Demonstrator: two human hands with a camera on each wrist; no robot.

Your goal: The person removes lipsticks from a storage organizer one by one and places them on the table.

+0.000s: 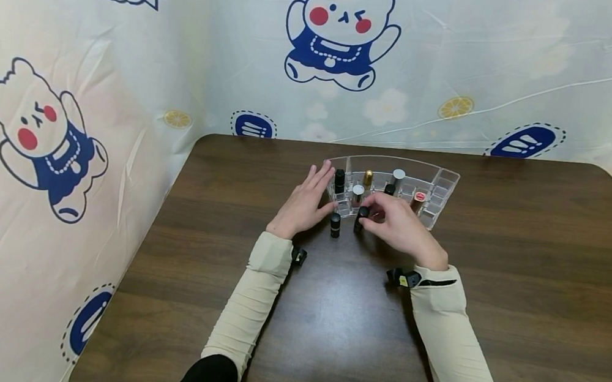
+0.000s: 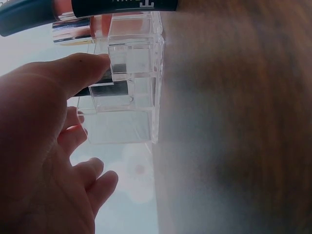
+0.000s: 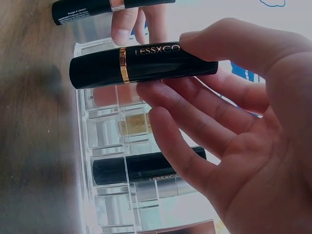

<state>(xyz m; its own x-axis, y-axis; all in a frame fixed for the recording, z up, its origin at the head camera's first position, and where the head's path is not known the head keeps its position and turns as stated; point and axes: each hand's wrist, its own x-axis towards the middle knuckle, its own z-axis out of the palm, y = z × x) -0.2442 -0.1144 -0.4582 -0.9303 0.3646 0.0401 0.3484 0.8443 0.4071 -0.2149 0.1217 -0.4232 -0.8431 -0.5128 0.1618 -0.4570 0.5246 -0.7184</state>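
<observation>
Between thumb and fingers my right hand (image 1: 402,225) pinches a black lipstick (image 3: 97,69) with a gold band. It is close in front of a clear acrylic lipstick organizer (image 1: 440,198). My left hand (image 1: 304,206) touches the organizer's left end, its fingers extended and its thumb at the front corner. Another black lipstick (image 1: 335,226) stands upright on the table, just left of the held one. Inside the compartments are a black tube (image 1: 339,182), a gold-capped one (image 1: 368,178), a silver-capped one (image 1: 358,194) and several others, partly hidden behind my right hand.
The organizer stands near the back edge of a dark wooden table (image 1: 524,286). A printed cloth (image 1: 214,53) with cartoon figures hangs behind the table and along its left side. Both wrists wear small black cameras.
</observation>
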